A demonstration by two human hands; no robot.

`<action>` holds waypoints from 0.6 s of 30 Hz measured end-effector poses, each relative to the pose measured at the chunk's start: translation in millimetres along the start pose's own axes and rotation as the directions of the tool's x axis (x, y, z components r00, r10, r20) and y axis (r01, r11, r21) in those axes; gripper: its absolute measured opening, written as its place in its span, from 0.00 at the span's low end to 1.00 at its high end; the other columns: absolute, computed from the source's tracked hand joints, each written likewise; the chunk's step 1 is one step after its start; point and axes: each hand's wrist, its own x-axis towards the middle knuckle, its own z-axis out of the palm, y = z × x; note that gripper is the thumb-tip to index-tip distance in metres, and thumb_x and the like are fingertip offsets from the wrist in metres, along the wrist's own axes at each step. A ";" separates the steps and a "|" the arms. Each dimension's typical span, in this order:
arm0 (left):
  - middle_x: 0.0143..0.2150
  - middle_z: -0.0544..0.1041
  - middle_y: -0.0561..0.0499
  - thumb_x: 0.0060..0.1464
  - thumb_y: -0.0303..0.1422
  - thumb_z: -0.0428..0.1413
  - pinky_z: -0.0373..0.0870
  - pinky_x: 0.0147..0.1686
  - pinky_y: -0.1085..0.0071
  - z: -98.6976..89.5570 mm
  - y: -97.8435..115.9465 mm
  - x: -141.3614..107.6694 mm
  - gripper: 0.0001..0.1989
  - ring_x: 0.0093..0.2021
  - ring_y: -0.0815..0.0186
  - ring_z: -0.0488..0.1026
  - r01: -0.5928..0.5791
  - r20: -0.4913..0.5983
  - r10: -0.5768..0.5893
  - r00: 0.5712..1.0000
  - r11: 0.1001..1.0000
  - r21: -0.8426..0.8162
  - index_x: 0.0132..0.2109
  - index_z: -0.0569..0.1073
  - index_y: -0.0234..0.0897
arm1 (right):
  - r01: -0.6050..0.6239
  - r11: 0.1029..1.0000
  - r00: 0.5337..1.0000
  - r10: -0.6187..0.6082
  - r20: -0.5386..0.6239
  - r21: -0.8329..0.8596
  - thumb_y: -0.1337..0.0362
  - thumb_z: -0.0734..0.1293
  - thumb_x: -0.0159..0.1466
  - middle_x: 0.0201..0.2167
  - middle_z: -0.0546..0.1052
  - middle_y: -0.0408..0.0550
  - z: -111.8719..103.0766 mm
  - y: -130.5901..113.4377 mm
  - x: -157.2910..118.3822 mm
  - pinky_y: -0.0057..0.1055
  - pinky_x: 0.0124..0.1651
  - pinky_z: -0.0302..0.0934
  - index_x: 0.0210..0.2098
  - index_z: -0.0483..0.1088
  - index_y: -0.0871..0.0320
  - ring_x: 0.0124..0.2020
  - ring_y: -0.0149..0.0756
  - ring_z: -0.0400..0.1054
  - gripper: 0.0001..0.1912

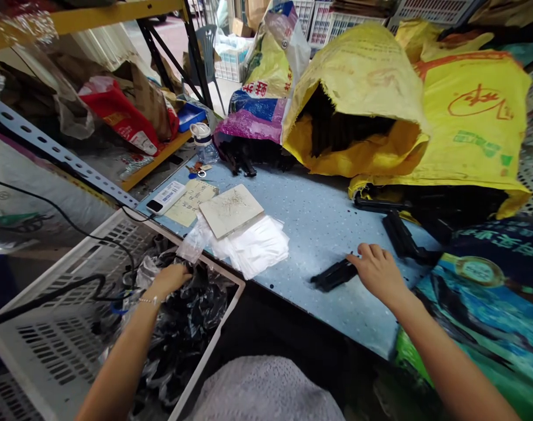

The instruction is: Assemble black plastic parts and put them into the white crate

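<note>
My right hand [377, 270] is closed on the near end of a black plastic part [334, 275], which lies low over the blue table [310, 204]. My left hand [172, 282] is above the white crate [55, 345], its fingers curled together beside a clear plastic bag edge [191, 244]; what they hold, if anything, is hidden. Under that hand, black parts in clear bags [182, 333] fill the crate. A stack of clear plastic bags [260, 245] lies at the table's front edge, with a square beige tile [231, 210] on top.
Yellow sacks [358, 76] [477, 117] with black parts inside lie open along the back. More black parts [406, 240] spill out at right, beside a blue-green sack [489, 316]. A white device [166, 197], a paper note [189, 204] and a lidded bottle [205, 143] stand at left.
</note>
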 end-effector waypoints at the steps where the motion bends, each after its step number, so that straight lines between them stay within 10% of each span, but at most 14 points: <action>1: 0.23 0.75 0.49 0.54 0.37 0.56 0.68 0.33 0.70 3.0 20.9 -1.4 0.13 0.29 0.60 0.75 -0.106 0.020 0.107 0.994 0.993 -0.058 0.24 0.74 0.37 | 0.038 0.998 0.999 -0.039 0.016 0.047 0.75 0.62 0.56 0.52 0.71 0.60 -0.8 -1.4 -1.8 0.52 0.53 0.58 0.42 0.75 0.55 0.56 0.57 0.60 0.17; 4: 0.38 0.78 0.48 0.63 0.37 0.48 0.69 0.42 0.68 20.7 99.1 1.0 0.14 0.39 0.62 0.75 -0.512 -0.168 0.484 0.859 0.824 -0.244 0.36 0.77 0.38 | 0.103 0.952 0.970 -0.160 0.182 0.287 0.72 0.64 0.54 0.52 0.71 0.57 -1.1 -5.3 -5.1 0.43 0.52 0.61 0.39 0.71 0.57 0.54 0.50 0.64 0.13; 8: 0.46 0.75 0.40 0.57 0.27 0.54 0.69 0.46 0.61 46.1 175.1 30.3 0.07 0.47 0.57 0.71 -0.580 -0.396 0.493 0.775 0.803 -0.136 0.37 0.77 0.33 | -0.085 0.850 0.926 -0.124 0.355 0.520 0.61 0.67 0.57 0.43 0.75 0.53 6.3 -12.6 -15.6 0.38 0.45 0.64 0.49 0.65 0.57 0.43 0.46 0.70 0.20; 14: 0.29 0.75 0.51 0.54 0.34 0.58 0.66 0.32 0.71 36.5 160.9 78.9 0.09 0.30 0.66 0.71 -0.434 -0.225 0.373 0.900 0.727 -0.532 0.29 0.75 0.34 | -0.167 0.604 0.984 0.050 0.173 0.779 0.51 0.64 0.64 0.50 0.72 0.55 15.0 -59.7 -18.2 0.42 0.51 0.63 0.57 0.61 0.56 0.50 0.48 0.68 0.26; 18: 0.26 0.76 0.51 0.55 0.34 0.56 0.66 0.28 0.72 26.2 149.6 84.4 0.09 0.27 0.66 0.72 -0.412 -0.182 0.380 0.907 0.708 -0.573 0.31 0.77 0.32 | -0.098 0.507 0.991 -0.030 0.132 0.856 0.49 0.65 0.64 0.46 0.72 0.53 -0.1 -105.6 4.7 0.41 0.50 0.63 0.59 0.62 0.55 0.46 0.46 0.68 0.28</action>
